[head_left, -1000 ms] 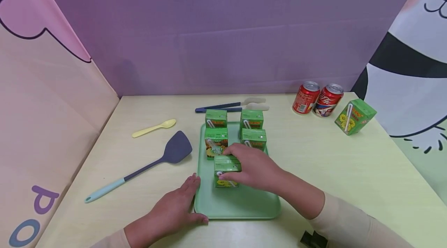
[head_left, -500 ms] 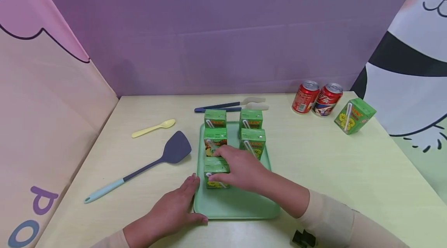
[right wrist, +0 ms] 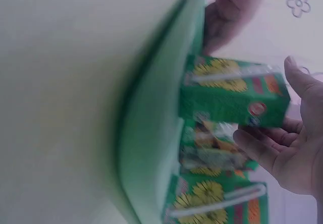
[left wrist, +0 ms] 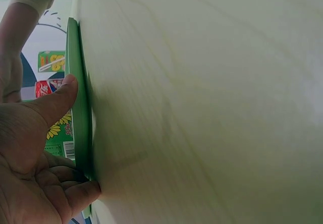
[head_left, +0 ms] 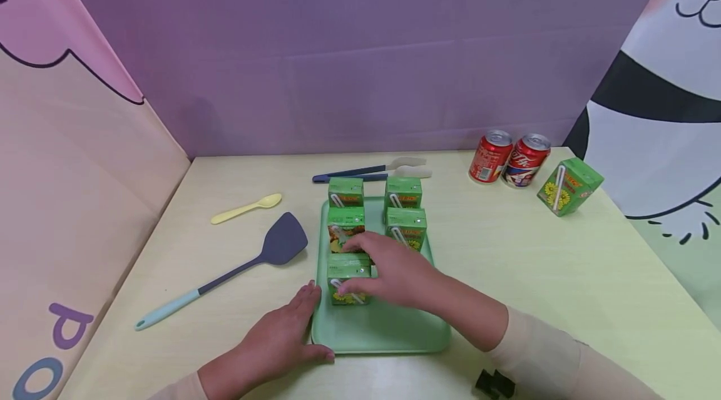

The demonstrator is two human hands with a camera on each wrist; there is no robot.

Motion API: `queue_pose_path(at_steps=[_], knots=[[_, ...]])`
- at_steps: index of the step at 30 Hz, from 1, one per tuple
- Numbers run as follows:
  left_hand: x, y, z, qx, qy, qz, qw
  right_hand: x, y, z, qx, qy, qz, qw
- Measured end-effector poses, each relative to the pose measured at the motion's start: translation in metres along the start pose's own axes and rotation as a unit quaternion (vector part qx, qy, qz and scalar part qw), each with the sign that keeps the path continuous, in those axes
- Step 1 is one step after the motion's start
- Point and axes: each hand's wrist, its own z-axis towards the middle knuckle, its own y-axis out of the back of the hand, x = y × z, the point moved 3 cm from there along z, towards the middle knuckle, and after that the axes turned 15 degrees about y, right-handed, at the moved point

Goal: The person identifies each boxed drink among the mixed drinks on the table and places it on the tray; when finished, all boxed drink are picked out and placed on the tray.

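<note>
In the head view, my left hand (head_left: 284,331) lies along the left edge of a green tray (head_left: 388,331), fingers extended against its side and thumb at the front corner. My right hand (head_left: 397,268) is over the tray, its thumb and fingers loosely spread about the nearest green drink carton (head_left: 349,287), which stands in the left row with a straw on its front. The right wrist view shows the thumb (right wrist: 298,77) apart from this carton's top. Behind it are a second carton (head_left: 343,218) and a third (head_left: 346,190); two more cartons (head_left: 407,225) form the right row.
Left of the tray lie a dark spatula (head_left: 284,240) with a light blue handle and a yellow spoon (head_left: 248,208). Two tongs-like utensils (head_left: 360,174) lie behind it. Two red cans (head_left: 491,159) and another green carton (head_left: 569,187) stand at the back right.
My right hand has shifted the nearest carton left into line with the left row, then drawn slightly right away from it. My left hand has stayed at the tray edge.
</note>
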Motion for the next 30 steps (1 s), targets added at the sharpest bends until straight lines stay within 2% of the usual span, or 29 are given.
queue_pose_path(at_steps=[7, 11, 17, 25, 27, 30], knots=[[0.0, -0.001, 0.0, 0.015, 0.012, 0.003, 0.9998, -0.019, 0.045, -0.012, -0.063, -0.012, 0.044, 0.997], [0.0, -0.001, -0.001, 0.016, 0.011, 0.004, 0.9998, -0.037, 0.075, -0.024, -0.101, -0.031, 0.03, 0.9939], [0.0, 0.0, 0.0, 0.017, 0.012, 0.002, 0.9998, -0.077, 0.118, -0.05, -0.147, -0.093, -0.018, 0.9845], [-0.001, 0.0, 0.0, 0.016, 0.012, 0.003, 0.9998, -0.155, 0.164, -0.09, -0.211, -0.179, -0.048, 0.9598], [-0.001, 0.0, 0.0, 0.018, 0.012, 0.003, 0.9998, -0.174, 0.173, -0.102, -0.22, -0.211, -0.061, 0.9504], [-0.001, 0.0, -0.001, 0.018, 0.013, 0.003, 0.9998, -0.2, 0.183, -0.119, -0.235, -0.266, -0.091, 0.9307]])
